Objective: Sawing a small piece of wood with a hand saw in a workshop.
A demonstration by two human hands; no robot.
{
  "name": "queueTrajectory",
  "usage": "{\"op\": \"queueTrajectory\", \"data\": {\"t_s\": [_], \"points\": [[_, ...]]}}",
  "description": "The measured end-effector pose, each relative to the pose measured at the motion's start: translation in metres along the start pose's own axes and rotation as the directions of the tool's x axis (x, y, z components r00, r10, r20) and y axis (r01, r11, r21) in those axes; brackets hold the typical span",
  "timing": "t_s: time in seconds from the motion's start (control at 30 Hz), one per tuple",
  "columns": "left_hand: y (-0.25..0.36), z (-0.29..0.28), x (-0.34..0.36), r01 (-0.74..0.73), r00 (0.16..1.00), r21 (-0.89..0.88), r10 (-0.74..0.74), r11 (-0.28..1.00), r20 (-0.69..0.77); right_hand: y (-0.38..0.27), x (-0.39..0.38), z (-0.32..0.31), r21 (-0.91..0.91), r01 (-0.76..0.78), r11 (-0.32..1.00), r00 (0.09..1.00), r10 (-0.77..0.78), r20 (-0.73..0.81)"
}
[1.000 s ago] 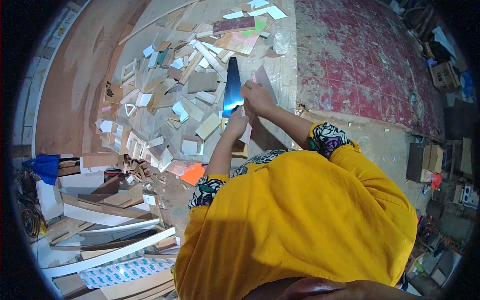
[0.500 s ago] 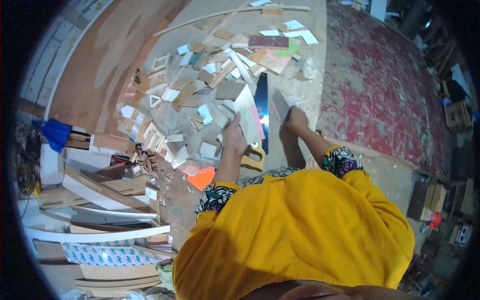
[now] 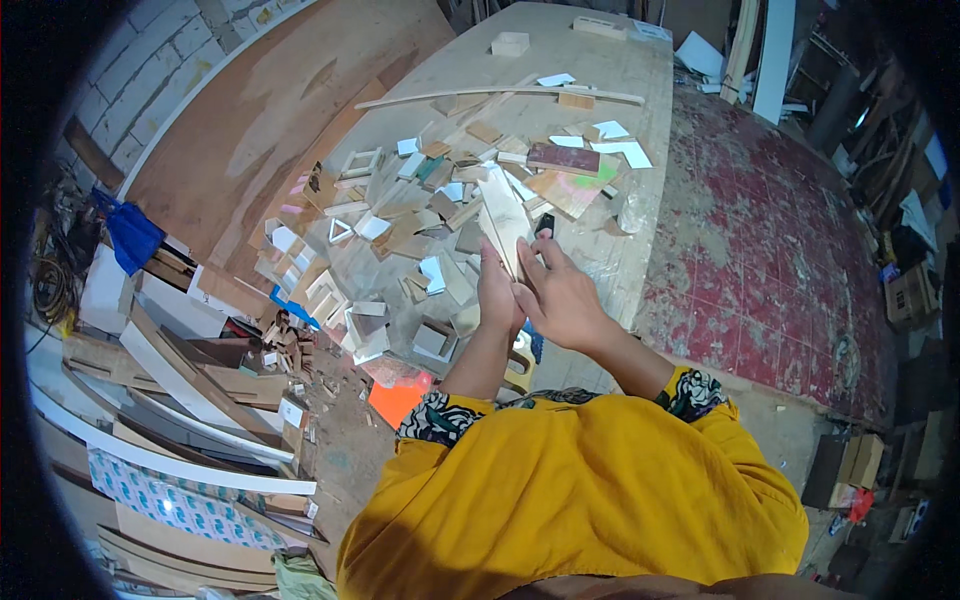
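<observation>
A pale wooden board (image 3: 506,208), long and narrowing toward me, is held up over the worktable. My left hand (image 3: 499,292) is closed around its near left side. On the right, my right hand (image 3: 562,300) grips the near end with thumb and fingers, the two hands touching. A dark line runs along the board; I cannot tell if it is an edge or a second piece. Under my wrists lies a handsaw, its yellowish handle (image 3: 521,362) showing below them and much of its blade hidden by my right hand. A black tip (image 3: 545,225) shows beyond my right fingers.
Wood offcuts, small frames and white pieces (image 3: 372,228) cover the table's left and middle. A long thin strip (image 3: 500,94) lies across behind them. An orange sheet (image 3: 397,400) is at the near left edge. Curved boards (image 3: 190,370) are stacked left; a red, stained surface (image 3: 760,230) lies right.
My right hand has come left from the table's right side to the board in my left hand. The board has turned, its pink stripe no longer showing. My view takes in more of the far table.
</observation>
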State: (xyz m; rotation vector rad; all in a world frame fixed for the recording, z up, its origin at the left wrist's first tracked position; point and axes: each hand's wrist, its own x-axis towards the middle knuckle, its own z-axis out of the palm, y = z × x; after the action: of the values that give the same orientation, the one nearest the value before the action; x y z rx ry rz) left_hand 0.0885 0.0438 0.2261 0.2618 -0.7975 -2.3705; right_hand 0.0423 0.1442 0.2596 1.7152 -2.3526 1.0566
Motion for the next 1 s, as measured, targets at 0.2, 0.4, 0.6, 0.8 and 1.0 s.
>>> {"op": "queueTrajectory", "data": {"t_s": [0.2, 0.4, 0.6, 0.8, 1.0], "points": [[0.025, 0.008, -0.009, 0.119, 0.955, -0.209, -0.055, 0.971, 0.291, 0.000, -0.011, -0.024, -0.098, 0.261, 0.960, 0.965, -0.263, -0.008], [0.019, 0.009, -0.017, 0.008, 0.972, -0.089, 0.014, 0.996, 0.237, 0.001, -0.021, -0.030, -0.062, 0.302, 0.951, 0.953, -0.303, -0.011], [0.006, 0.013, -0.027, -0.242, 0.944, 0.235, 0.172, 0.941, 0.282, 0.000, -0.025, -0.018, 0.575, 0.027, 0.817, 0.996, 0.025, -0.082], [0.002, 0.018, -0.029, -0.283, 0.930, 0.244, 0.204, 0.927, 0.305, 0.003, -0.028, -0.013, 0.467, 0.035, 0.883, 0.989, 0.037, -0.144], [0.006, 0.000, -0.020, -0.250, 0.928, 0.192, 0.178, 0.949, 0.328, 0.004, -0.030, -0.011, 0.084, 0.144, 0.986, 0.930, -0.106, -0.353]]}}
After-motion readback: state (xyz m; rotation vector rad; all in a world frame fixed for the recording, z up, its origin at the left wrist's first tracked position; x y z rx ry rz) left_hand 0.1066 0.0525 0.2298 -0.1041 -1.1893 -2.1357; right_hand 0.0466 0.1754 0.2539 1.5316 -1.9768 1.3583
